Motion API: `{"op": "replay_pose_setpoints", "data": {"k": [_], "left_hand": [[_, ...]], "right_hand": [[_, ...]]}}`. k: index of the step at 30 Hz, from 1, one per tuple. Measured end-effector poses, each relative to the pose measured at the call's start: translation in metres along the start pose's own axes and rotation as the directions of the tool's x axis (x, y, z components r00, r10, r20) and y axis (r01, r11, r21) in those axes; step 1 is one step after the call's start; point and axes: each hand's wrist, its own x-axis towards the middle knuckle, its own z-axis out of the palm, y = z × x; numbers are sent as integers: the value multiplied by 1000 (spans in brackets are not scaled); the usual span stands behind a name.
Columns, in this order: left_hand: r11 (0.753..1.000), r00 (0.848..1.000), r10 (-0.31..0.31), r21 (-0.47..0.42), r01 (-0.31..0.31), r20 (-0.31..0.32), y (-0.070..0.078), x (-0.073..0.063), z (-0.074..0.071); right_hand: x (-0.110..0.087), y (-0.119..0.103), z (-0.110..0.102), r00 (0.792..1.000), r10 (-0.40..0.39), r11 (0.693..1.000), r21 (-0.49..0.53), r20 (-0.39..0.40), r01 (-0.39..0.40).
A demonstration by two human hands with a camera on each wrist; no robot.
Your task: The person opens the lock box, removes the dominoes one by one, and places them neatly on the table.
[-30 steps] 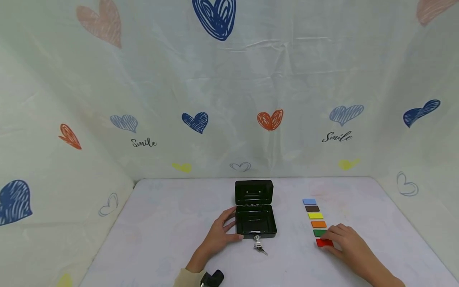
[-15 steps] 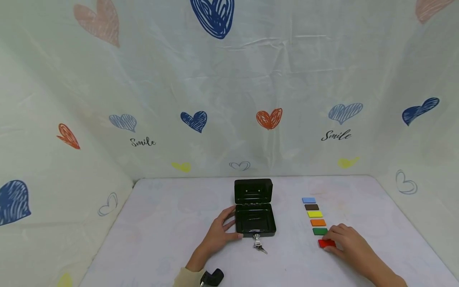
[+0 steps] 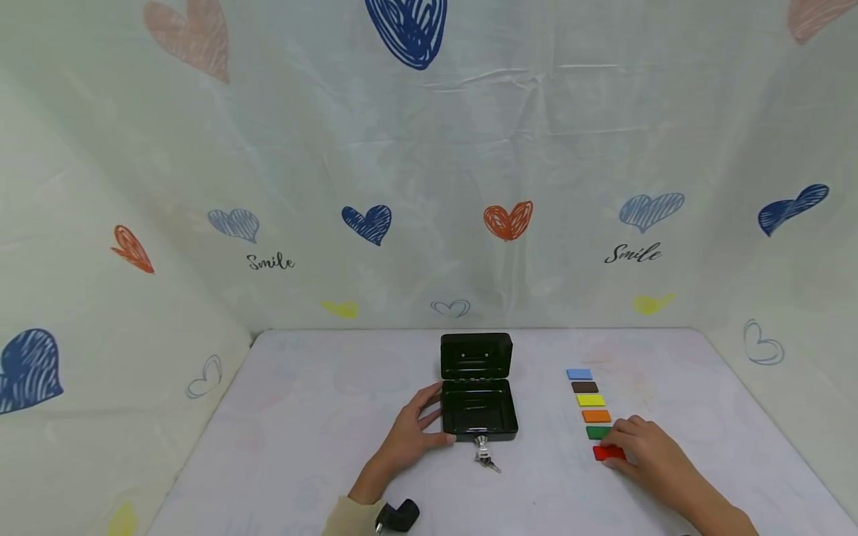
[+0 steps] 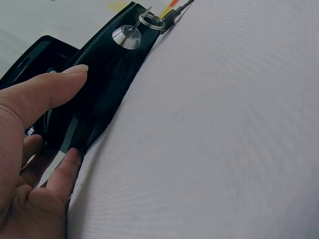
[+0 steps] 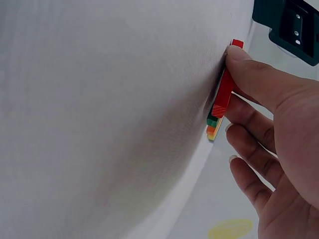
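Observation:
A black metal cash box [image 3: 480,409] stands with its lid [image 3: 476,356] raised, and its tray shows nothing inside. Keys on a ring [image 3: 486,460] hang from the silver lock [image 4: 127,37] on its front. My left hand [image 3: 405,439] holds the box at its left side, the thumb across the front corner. Over on the right, my right hand [image 3: 646,454] pinches a red wooden domino block [image 3: 608,452] between thumb and fingers. In the right wrist view the thumb lies along that block [image 5: 227,92], low over the table. Nearest to it is a green block [image 3: 598,432].
Beyond the green block, a slanting row holds orange [image 3: 596,416], yellow [image 3: 590,400], dark brown [image 3: 585,387] and light blue [image 3: 579,374] blocks. The white table [image 3: 322,417] meets a heart-printed curtain at the back. A black wrist device [image 3: 398,515] is on the left wrist.
Between the first two frames, my right hand drew the red block slightly nearer and rightward from the green one; it has since shifted back a little. My left hand and the cash box have stayed put.

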Motion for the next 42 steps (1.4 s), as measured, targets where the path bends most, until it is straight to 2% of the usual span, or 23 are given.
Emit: {"op": "replay_pose_setpoints", "data": {"k": [7, 14, 25, 42], "left_hand": [[1000, 1000, -4, 4, 4, 0, 2, 0, 0], [1000, 1000, -4, -2, 4, -4, 2, -1, 1], [1000, 1000, -10, -7, 9, -10, 1, -1, 1], [1000, 1000, -23, -13, 23, -18, 5, -4, 2]], "right_hand": [[3, 0, -1, 1000, 17, 1000, 7, 24, -17], [3, 1, 0, 1000, -16, 1000, -10, -12, 16], [3, 2, 1, 999, -28, 1000, -13, -25, 28], [5, 1, 1, 1000, 19, 1000, 2, -9, -19]]}}
